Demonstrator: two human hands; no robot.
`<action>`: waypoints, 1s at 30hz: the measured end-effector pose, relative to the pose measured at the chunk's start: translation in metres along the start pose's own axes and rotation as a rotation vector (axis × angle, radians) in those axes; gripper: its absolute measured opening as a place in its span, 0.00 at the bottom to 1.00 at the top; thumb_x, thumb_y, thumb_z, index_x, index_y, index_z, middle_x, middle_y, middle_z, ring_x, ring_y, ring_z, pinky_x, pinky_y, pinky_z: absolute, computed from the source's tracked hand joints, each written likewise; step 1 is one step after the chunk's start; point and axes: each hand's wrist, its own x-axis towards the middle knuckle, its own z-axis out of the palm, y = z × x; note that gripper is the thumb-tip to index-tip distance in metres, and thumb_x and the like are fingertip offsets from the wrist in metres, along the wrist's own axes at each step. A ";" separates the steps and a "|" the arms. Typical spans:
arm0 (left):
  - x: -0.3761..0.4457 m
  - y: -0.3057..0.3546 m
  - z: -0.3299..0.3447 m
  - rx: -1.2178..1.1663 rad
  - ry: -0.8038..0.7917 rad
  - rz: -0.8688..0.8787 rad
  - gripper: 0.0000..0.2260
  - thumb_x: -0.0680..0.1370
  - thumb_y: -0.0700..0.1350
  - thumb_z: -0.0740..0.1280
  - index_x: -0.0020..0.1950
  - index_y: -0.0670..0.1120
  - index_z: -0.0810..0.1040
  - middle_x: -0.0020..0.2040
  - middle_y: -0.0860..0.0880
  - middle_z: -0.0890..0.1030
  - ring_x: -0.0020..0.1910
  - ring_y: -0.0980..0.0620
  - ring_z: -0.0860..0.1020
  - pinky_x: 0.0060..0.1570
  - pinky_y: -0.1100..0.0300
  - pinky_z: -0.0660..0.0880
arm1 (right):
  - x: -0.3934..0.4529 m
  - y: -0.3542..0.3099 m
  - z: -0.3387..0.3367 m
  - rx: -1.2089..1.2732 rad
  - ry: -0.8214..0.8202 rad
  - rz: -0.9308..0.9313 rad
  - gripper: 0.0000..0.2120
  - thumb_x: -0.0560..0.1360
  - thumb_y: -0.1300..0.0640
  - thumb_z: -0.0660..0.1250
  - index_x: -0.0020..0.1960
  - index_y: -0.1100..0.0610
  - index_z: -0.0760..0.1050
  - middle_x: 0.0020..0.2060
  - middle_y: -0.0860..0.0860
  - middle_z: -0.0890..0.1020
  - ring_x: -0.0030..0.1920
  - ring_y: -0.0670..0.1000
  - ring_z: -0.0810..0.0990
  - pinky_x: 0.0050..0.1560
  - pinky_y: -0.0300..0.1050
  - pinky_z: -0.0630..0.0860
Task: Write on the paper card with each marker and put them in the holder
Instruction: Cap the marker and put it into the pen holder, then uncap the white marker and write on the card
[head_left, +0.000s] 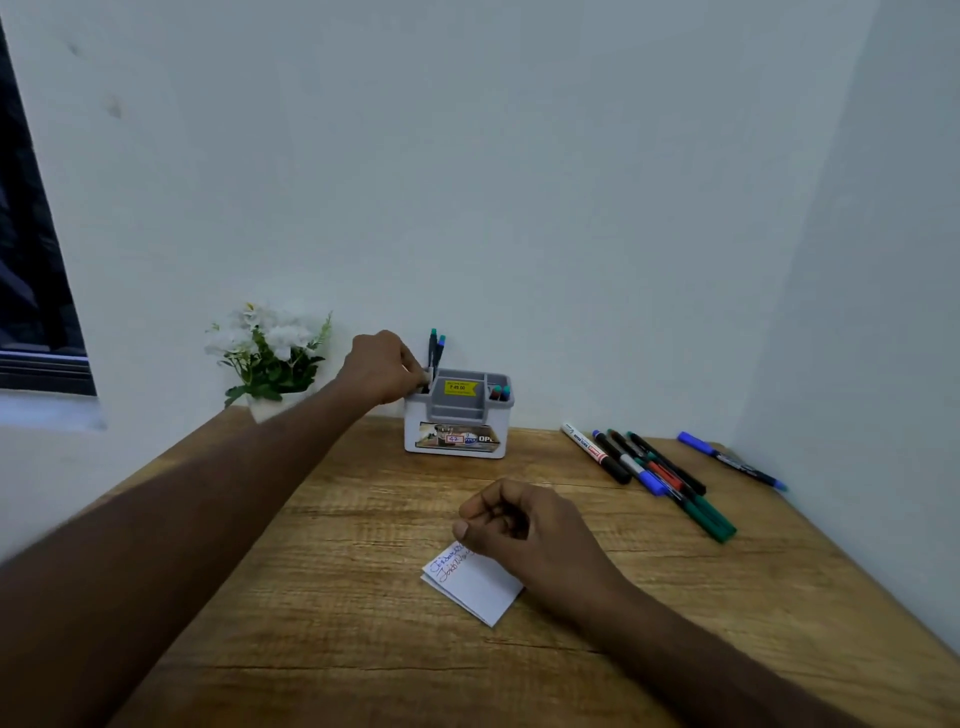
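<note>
Left hand (384, 366): reaches to the holder's left compartment, at the far edge of the counter (332, 597); fingers are curled and pinch a pale, small item at the rim, probably the end of a marker going in. Too small to tell which marker.
Holder (457, 415): white and grey, several compartments, stands near the far edge, close to the wall. Two markers (436, 348) stand upright in the left rear compartment; two more caps (501, 392) show in the right compartment.
Paper card (475, 584): lies flat near the middle of the counter, towards the near edge, with blue and red lines of writing at its top.
Right hand (511, 525): hovers over the card's upper edge, fingers loosely curled, nothing seen in it. Contact with the card cannot be told.
Loose markers (654, 475): a cluster lies towards the right far corner, with one blue marker (732, 461) apart, nearer the right edge.
Step in hand (judgement): dropping a used marker into the holder.
How to do it well (judgement): keep the marker upright over the open slot, lower before letting go, avoid knocking the two already standing. The light holder may slide or tip if pushed sideways.
Remaining (judgement): most markers are still unwritten; task is early to midway.
</note>
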 end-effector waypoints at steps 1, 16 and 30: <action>-0.002 0.001 -0.002 0.004 0.002 0.002 0.09 0.75 0.49 0.79 0.47 0.44 0.89 0.43 0.46 0.87 0.33 0.53 0.80 0.38 0.59 0.79 | 0.000 0.000 0.000 -0.002 -0.004 0.002 0.09 0.76 0.46 0.78 0.52 0.48 0.85 0.45 0.43 0.88 0.49 0.38 0.84 0.45 0.29 0.79; -0.191 -0.011 0.007 0.019 -0.359 0.731 0.13 0.80 0.65 0.64 0.63 0.66 0.73 0.61 0.71 0.72 0.63 0.68 0.71 0.55 0.74 0.68 | 0.018 0.009 -0.055 -0.443 0.369 -0.168 0.06 0.80 0.54 0.73 0.56 0.49 0.85 0.51 0.44 0.88 0.54 0.43 0.83 0.57 0.42 0.80; -0.189 -0.015 0.010 -0.072 -0.322 0.692 0.27 0.76 0.65 0.70 0.73 0.65 0.65 0.66 0.75 0.66 0.67 0.70 0.67 0.58 0.72 0.68 | 0.028 0.028 -0.082 -1.065 0.240 -0.039 0.18 0.81 0.41 0.68 0.65 0.52 0.78 0.58 0.52 0.82 0.61 0.54 0.78 0.59 0.50 0.77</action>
